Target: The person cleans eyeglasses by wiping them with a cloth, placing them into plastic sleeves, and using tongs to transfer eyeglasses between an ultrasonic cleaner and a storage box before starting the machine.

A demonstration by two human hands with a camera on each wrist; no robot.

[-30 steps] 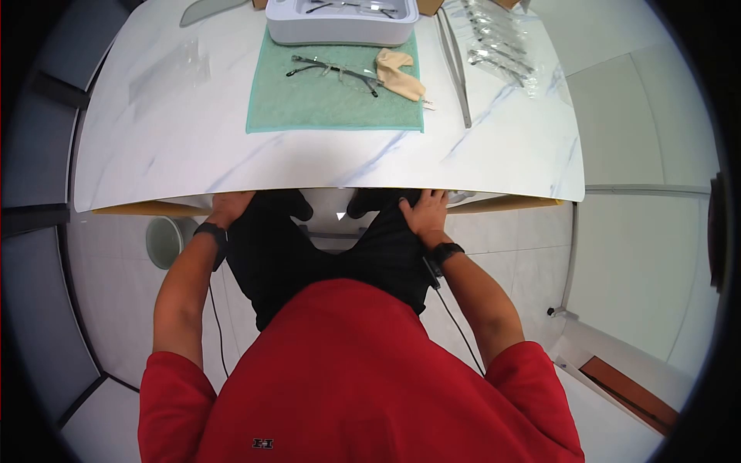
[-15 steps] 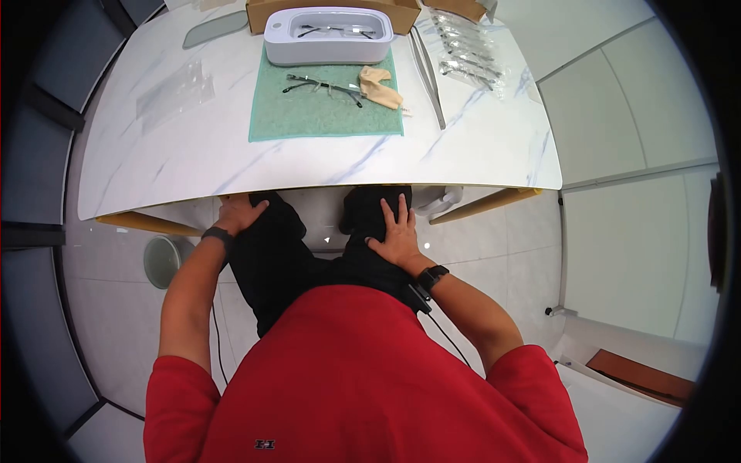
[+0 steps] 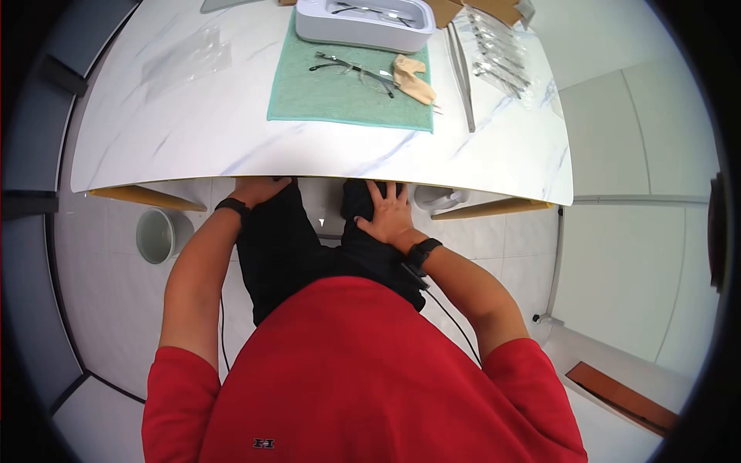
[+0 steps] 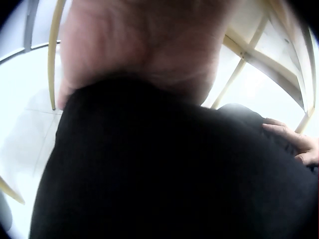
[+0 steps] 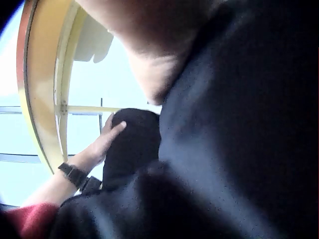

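Note:
Both hands rest on the black trousers below the table's front edge and hold nothing. My left hand point(image 3: 258, 189) lies over the left knee, its fingertips partly hidden by the tabletop. Spread fingers of my right hand point(image 3: 390, 217) lie flat on the right thigh. On the table, a pair of rimless glasses point(image 3: 336, 60) with dark temples lies on a green cloth point(image 3: 332, 104). Beside it is a crumpled beige cloth point(image 3: 414, 81). Behind them stands a pale lilac tub-shaped cleaner point(image 3: 363, 37) with another pair of glasses point(image 3: 374, 11) inside.
Long metal tweezers point(image 3: 461, 81) lie right of the cloth, near several glasses in clear bags point(image 3: 498, 58). A flat clear plastic bag point(image 3: 189, 60) is at left. Cardboard point(image 3: 494, 9) sits at the back. A bin point(image 3: 157, 235) stands on the floor at left.
The head view has shifted, so the table sits differently in frame. Both hands and knees have come closer together, the right hand shifting inward with the right leg. Things on the table stay put.

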